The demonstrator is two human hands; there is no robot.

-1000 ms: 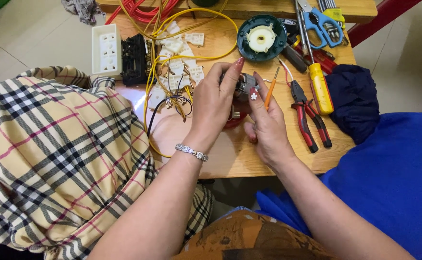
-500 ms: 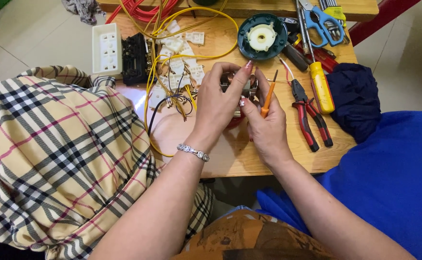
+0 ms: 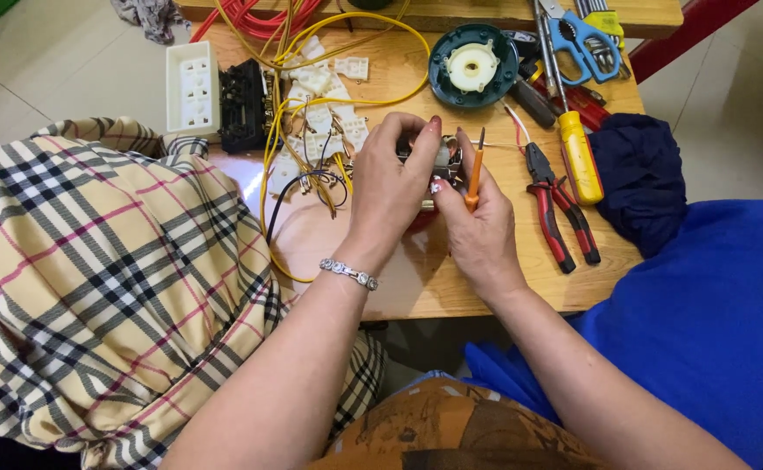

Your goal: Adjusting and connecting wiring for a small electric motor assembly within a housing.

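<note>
Left hand (image 3: 390, 187) wraps snugly around a small metal electrical part (image 3: 445, 161) at table centre, while the right hand (image 3: 477, 226) pinches a slim orange screwdriver (image 3: 473, 174) against it. The risk is that the tip skates off the tiny fitting and jabs a finger, since the part is propped only by fingers. At ten o'clock sits a white rectangular socket plate (image 3: 191, 87); at twelve, a round teal housing (image 3: 473, 65). No packages or labels can be made out.

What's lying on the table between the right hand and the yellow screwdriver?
In the head view, red-handled pliers lie between the right hand and the yellow screwdriver.
</note>
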